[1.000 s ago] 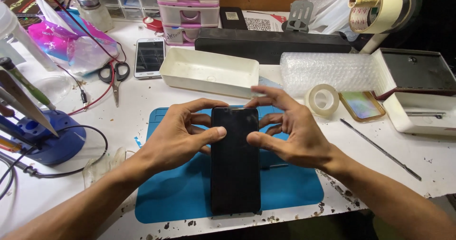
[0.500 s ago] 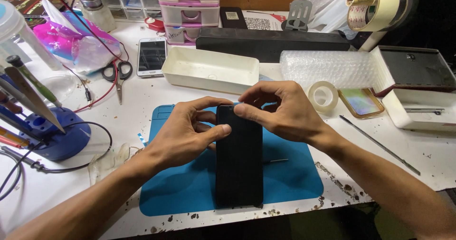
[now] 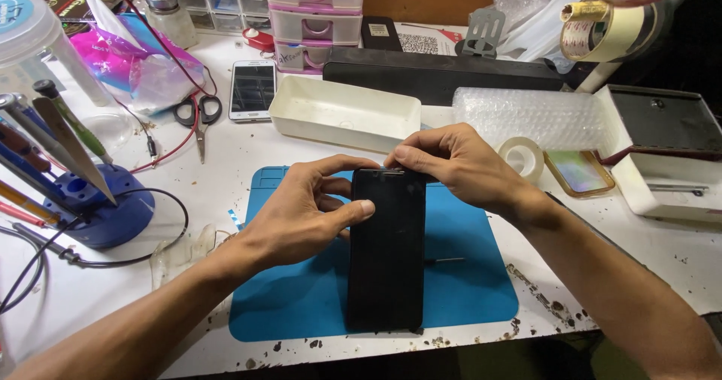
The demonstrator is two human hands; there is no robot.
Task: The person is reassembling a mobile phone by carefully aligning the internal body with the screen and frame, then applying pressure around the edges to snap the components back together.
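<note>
A black phone [image 3: 386,263] lies lengthwise over the blue work mat [image 3: 301,305], its dark screen facing up. My left hand [image 3: 301,214] grips its left edge near the top, thumb pressed on the glass. My right hand [image 3: 459,165] comes from the right and pinches the phone's top edge with its fingertips. A thin metal tool [image 3: 444,260] lies on the mat just right of the phone.
A white tray [image 3: 342,113], a white phone [image 3: 252,89], scissors [image 3: 200,117] and small drawers [image 3: 312,11] stand behind the mat. A blue tool stand [image 3: 94,211] with screwdrivers is at the left. Bubble wrap [image 3: 526,117], tape rolls [image 3: 523,156] and an open box [image 3: 662,150] are at the right.
My right hand has shifted from the phone's right side up to its top edge. My left hand keeps its hold on the left edge. The view has moved slightly.
</note>
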